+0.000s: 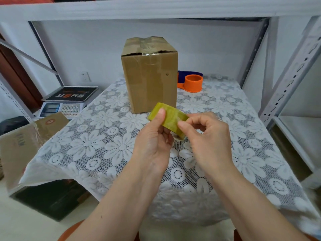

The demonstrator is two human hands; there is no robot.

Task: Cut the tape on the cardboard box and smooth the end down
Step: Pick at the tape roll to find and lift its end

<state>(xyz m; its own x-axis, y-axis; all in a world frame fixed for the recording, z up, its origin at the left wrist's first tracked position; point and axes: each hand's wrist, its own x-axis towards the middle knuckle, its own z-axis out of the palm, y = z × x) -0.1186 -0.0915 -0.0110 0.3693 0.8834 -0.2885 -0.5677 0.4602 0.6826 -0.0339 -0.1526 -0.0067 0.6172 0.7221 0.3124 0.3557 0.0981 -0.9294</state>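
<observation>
both hands (182, 136) grip a glossy yellowish tape roll (169, 118)

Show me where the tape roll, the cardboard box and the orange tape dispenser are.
tape roll (171, 117), head view, on its yellowish outer band between the two hands.
cardboard box (149, 79), head view, on its front face.
orange tape dispenser (193, 83), head view, on its round orange drum.

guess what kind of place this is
Probably a small packing or shipping corner: a taped cardboard box on the table, a weighing scale beside it, metal shelving, and a tape roll in hand.
</observation>
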